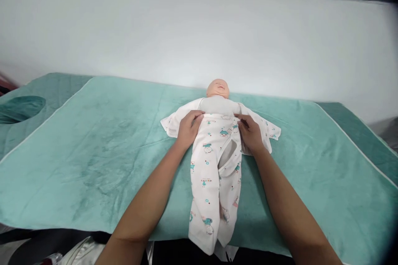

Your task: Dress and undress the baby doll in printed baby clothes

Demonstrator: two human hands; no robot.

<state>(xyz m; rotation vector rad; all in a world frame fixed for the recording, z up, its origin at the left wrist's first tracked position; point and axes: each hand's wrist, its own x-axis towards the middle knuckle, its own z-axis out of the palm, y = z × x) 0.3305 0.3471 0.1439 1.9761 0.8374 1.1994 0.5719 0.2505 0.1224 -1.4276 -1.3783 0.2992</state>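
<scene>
A baby doll (pixel 218 87) lies on its back, its head toward the wall. White printed baby pants (pixel 205 174) cover its lower body, the legs pointing toward me and reaching past the near edge of the bed. Through the crotch opening some grey-white cloth shows. My left hand (pixel 189 127) pinches the waistband at its left corner; my right hand (pixel 250 133) grips the opposite corner, its fingertips partly hidden. A white baby jacket (pixel 183 112) lies open under the doll, sleeves spread to both sides. The grey-white torso (pixel 218 105) shows above the waistband.
The doll rests on a green plush bed cover (pixel 99 145) with white piping. A face hole (pixel 21 109) is at the left end. Behind stands a white wall (pixel 199 33). Below the near edge, white fabric (pixel 82 252) and dark shapes show.
</scene>
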